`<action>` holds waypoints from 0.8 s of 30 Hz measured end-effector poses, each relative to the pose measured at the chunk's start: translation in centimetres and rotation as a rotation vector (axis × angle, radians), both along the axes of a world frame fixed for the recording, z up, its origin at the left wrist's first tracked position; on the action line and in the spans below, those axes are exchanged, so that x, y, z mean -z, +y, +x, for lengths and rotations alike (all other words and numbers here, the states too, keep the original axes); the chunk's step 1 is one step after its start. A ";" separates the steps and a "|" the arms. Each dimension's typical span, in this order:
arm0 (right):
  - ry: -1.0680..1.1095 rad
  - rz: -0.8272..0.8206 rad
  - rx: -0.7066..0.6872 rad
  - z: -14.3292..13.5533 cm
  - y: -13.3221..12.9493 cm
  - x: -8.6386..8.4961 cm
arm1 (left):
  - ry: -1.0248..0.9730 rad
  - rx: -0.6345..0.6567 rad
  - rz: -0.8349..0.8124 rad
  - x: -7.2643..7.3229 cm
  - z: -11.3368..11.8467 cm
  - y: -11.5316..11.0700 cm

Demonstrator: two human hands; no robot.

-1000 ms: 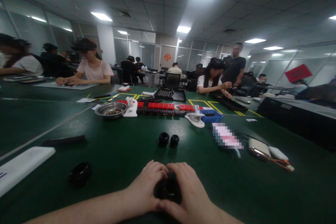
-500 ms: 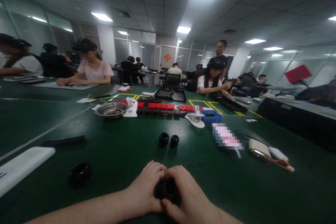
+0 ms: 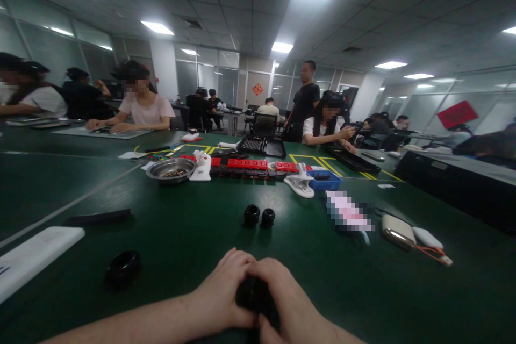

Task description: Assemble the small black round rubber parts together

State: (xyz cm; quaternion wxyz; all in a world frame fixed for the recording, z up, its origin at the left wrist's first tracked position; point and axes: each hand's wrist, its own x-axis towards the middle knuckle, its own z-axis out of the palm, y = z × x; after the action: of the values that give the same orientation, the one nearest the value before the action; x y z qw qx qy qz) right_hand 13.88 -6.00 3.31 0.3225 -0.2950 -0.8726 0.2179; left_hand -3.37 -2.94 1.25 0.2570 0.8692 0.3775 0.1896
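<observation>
Low at the front of the table, my left hand (image 3: 223, 290) and my right hand (image 3: 288, 298) are both wrapped round a black plastic fitting (image 3: 252, 293) that looks like a cable gland. The fingers cover much of it, and the tips of my left fingers are partly hidden. Beyond the hands, two small black cable glands (image 3: 260, 216) stand side by side. A wider black ring-shaped fitting (image 3: 123, 269) lies to the left of my left forearm.
A metal bowl (image 3: 171, 170) with small parts, white clamps (image 3: 300, 185), red strips (image 3: 246, 163) and a blue bin (image 3: 323, 179) stand farther back. At left are a white slab (image 3: 42, 258) and a black strip (image 3: 99, 217); at right, a power bank (image 3: 398, 230). Other people sit beyond.
My right hand has turned round the fitting, its thumb now lower and nearer me. My left hand has stayed nearly still. In the background a standing person has moved left.
</observation>
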 end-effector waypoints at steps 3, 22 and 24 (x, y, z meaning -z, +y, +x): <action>-0.022 0.011 0.080 0.0 0.0 -0.2 | 0.018 0.021 -0.011 -0.1 -0.1 0.1; -0.099 -0.040 0.101 0.0 0.3 0.0 | 0.006 0.019 -0.011 -0.1 0.0 0.1; -0.089 -0.010 0.150 -0.1 0.3 -0.1 | 0.019 0.017 -0.008 -0.1 -0.1 0.1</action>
State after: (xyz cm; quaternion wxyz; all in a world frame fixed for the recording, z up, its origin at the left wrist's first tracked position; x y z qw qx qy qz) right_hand 13.78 -5.71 3.38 0.2974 -0.3706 -0.8604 0.1844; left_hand -3.42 -2.83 1.36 0.2586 0.8731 0.3733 0.1775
